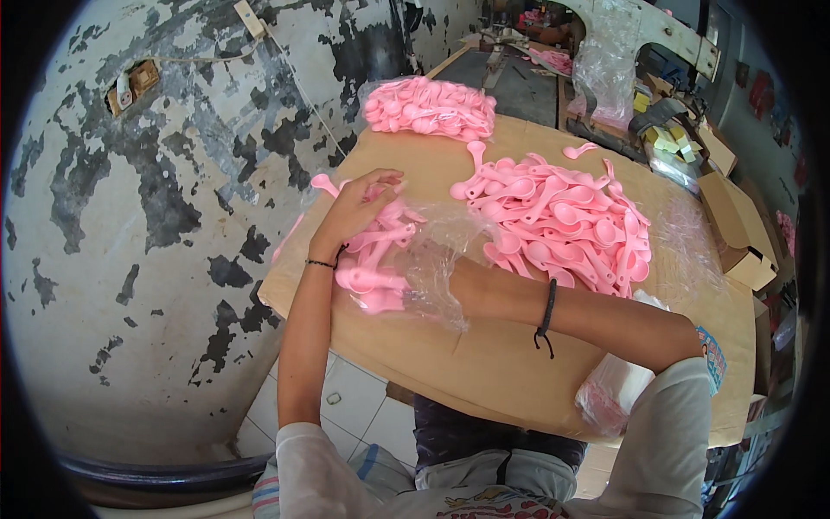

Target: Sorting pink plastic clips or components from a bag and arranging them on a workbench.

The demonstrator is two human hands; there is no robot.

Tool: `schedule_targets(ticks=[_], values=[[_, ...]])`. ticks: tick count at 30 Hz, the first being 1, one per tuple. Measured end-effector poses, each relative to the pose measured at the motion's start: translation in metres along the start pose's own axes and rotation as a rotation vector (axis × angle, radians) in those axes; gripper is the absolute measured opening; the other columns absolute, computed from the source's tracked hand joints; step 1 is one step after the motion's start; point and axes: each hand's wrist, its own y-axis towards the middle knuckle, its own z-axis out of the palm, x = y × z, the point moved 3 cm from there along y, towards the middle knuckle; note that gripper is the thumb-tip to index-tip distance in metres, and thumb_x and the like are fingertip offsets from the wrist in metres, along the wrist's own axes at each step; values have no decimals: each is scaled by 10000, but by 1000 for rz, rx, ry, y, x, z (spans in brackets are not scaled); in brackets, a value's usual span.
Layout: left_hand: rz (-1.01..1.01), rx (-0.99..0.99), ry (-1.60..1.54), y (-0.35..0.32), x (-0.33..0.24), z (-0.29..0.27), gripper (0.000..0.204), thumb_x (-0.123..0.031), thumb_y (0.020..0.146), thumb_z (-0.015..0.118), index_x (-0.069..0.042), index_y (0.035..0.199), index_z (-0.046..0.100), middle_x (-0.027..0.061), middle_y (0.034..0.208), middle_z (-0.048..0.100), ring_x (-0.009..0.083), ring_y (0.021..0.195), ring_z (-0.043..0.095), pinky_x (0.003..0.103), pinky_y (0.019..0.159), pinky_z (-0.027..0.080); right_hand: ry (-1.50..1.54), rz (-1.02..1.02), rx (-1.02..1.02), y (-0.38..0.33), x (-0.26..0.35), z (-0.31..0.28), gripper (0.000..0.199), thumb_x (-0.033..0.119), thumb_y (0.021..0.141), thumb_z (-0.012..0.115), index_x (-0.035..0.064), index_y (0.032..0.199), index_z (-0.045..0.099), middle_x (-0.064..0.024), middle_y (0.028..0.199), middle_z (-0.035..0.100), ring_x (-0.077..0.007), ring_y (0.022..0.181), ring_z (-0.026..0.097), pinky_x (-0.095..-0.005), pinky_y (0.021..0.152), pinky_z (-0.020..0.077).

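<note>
A clear plastic bag [439, 251] lies at the left of the table, partly filled with pink scoop-like spoons [373, 278]. My left hand [356, 208] rests on the bag's far left side, its fingers stretched out and slightly bent over the spoons. From the right, my right hand [439, 275] reaches into the bag's mouth. Crinkled film and spoons hide its fingers, so what it holds does not show. To the right of the bag is a large loose heap of the same pink spoons [562, 221].
A filled bag of pink spoons [430, 108] sits at the table's far edge. One loose spoon [579, 150] lies beyond the heap. A stack of clear bags [616, 389] lies near right, and a cardboard box [737, 229] stands at the right edge. A peeling wall [164, 199] borders the left.
</note>
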Motion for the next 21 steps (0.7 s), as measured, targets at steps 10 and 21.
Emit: schedule_targets(ticks=[10,21], values=[[53,-51,20,0,4,1,351,-206,977,635,6,1256,623,96,1153,676,167,1094,617,304,978,471,238,217,-90,-59,-8,-71,262,98,843,660,-67,1038,604,-233,818,629,-359,762,638,-437,690,508],[26,-112,2,-6,3,1,324,-146,953,643,25,1227,629,116,1127,695,173,1057,646,302,949,501,467,563,-381,-197,-61,-146,257,53,876,622,-30,1117,592,-153,830,630,-236,781,639,-382,725,509]])
